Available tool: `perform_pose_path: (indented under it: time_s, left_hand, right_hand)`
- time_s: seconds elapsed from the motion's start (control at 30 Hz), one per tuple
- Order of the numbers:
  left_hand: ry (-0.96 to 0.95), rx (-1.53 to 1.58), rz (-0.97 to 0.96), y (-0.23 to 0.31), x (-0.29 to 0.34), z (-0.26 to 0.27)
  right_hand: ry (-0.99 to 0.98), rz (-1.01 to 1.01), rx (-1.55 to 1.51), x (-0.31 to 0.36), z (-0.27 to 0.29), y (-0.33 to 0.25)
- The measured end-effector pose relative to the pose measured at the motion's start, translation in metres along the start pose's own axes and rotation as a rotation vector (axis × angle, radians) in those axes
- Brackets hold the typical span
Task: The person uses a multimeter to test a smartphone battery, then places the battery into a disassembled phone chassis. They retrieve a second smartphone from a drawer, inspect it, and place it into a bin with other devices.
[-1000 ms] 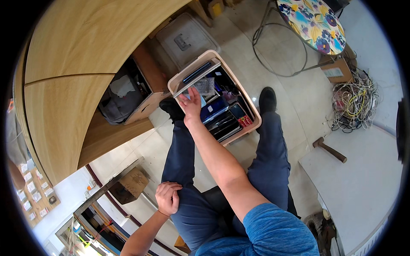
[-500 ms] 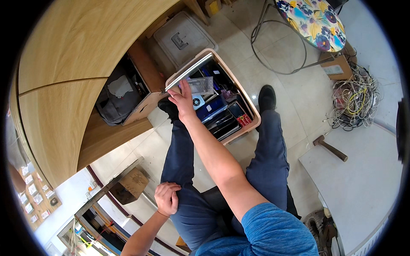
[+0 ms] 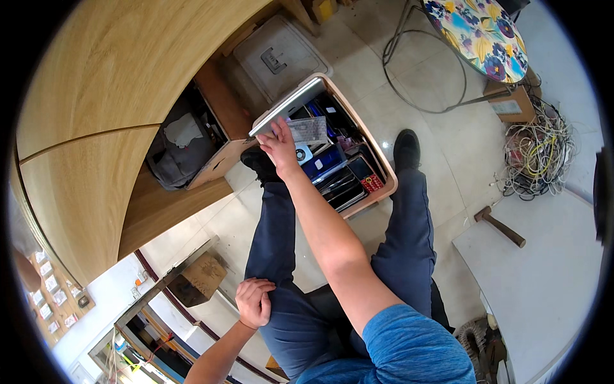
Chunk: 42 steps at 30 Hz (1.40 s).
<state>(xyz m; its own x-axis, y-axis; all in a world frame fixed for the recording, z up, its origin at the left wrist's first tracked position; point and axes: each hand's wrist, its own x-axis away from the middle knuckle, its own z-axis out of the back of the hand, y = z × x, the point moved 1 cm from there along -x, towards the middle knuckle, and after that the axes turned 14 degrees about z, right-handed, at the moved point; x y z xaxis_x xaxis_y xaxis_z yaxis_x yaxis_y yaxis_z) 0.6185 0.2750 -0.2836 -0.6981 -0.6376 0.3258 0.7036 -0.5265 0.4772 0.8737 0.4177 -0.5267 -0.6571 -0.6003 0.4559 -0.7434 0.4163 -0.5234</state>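
**Right grip point(image 3: 279, 147) working at a silver-edged slab point(image 3: 291, 105) in the pinkish bin point(image 3: 371, 202)**

From my seat I'm judging the step in hand to be handling the slab, which is leaning along the bin's upper-left edge. The next move, I'm thinking, is calling for a sure hold on the slab's near end without snagging the clear patterned sleeve point(image 3: 310, 130) lying just beside the fingers.

That near end is sitting at the bin's left corner, apparently touching the right grip; the far end is reaching toward the top corner. The fingers are spreading loosely, but I cannot tell whether the thumb is pinching the slab. A pale blue thing with a round dial point(image 3: 302, 153) is lying just beside the wrist. The left grip point(image 3: 254, 302) is resting on the left thigh point(image 3: 291, 320), fingers lightly bent.
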Motion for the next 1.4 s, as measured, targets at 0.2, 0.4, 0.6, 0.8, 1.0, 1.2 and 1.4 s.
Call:
perform_pose_path:
  time_s: [0.2,0.4,0.6,0.8,1.0,1.2,1.4]
  left_hand:
    - [0.007,0.002,0.003,-0.001,0.001,0.000]
    - [-0.006,-0.022,0.005,0.003,-0.001,-0.002]
    - [-0.026,-0.072,0.024,0.011,-0.003,-0.003]
    - [-0.028,-0.068,0.023,0.013,-0.007,-0.003]
    - [-0.017,-0.073,0.023,0.011,-0.004,-0.003]
    - [-0.008,-0.066,0.022,0.011,-0.004,-0.002]
    - [-0.009,-0.054,0.019,0.007,-0.003,-0.002]
  right_hand:
    - [-0.036,0.013,-0.036,0.011,-0.008,-0.003]
    - [-0.165,0.055,0.010,0.010,-0.021,0.002]
    - [-0.144,0.025,-0.003,0.009,-0.017,0.007]
    - [-0.070,0.006,0.031,0.009,-0.013,0.017]
    - [-0.003,-0.009,-0.007,0.016,-0.017,0.002]
    - [-0.171,0.041,0.032,0.013,-0.018,0.003]
    - [-0.174,-0.024,-0.052,0.002,-0.013,0.004]
